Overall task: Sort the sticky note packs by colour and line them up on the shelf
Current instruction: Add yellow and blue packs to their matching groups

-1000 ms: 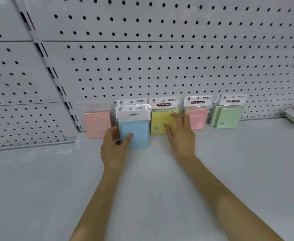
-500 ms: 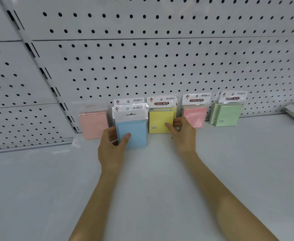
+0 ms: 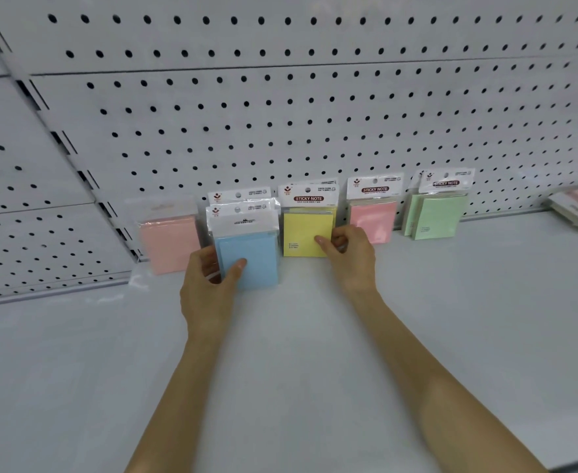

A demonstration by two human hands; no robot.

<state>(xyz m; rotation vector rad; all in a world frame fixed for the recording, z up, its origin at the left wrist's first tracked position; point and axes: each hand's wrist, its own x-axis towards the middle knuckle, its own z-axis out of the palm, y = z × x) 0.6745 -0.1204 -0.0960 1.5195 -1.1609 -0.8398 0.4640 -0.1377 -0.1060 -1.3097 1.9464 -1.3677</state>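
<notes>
Blue plastic-wrapped sticky note pack (image 3: 250, 259): upright at foot of white perforated metal back panel (image 3: 280, 131), left hand (image 3: 209, 288) gripping it. Yellow plastic-wrapped sticky note pack (image 3: 303, 233): leaning on panel, right hand (image 3: 352, 261) pinching its edge.

Packs (image 3: 432, 215) crowd pegboard (image 3: 315, 131); front shelf (image 3: 298, 370) open.

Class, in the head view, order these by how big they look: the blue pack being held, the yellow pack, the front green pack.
1. blue pack: largest, but it is nearest the camera, so its true size is unsure.
2. yellow pack and front green pack: they look about alike, so not ranked.
</notes>
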